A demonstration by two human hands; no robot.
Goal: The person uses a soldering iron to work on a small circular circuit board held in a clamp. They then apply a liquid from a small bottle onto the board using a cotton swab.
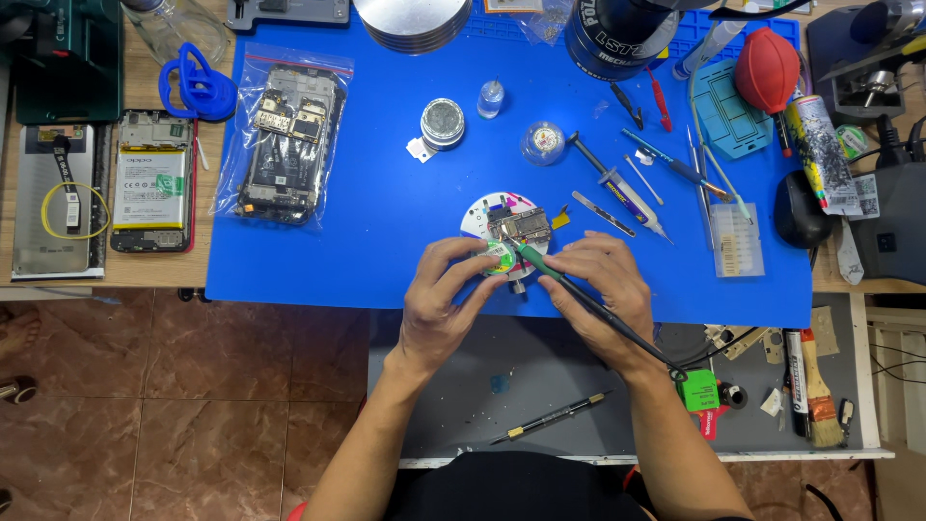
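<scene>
My right hand (pixel 600 278) grips a green-handled soldering iron (pixel 579 294), its tip resting at a small circuit board (pixel 521 226) clamped on a round white holder (pixel 482 214) on the blue mat (pixel 386 174). My left hand (pixel 446 294) pinches a small round spool of solder wire (pixel 500 259) right beside the board. The iron's black cord runs back past my right wrist.
A bagged phone frame (pixel 289 145) lies on the mat's left. An opened phone with battery (pixel 151 183) sits further left. A small tin (pixel 443 123), syringe (pixel 617 188), tweezers (pixel 603 212), red blower (pixel 767 69) and a tray with a brush (pixel 818 386) surround me.
</scene>
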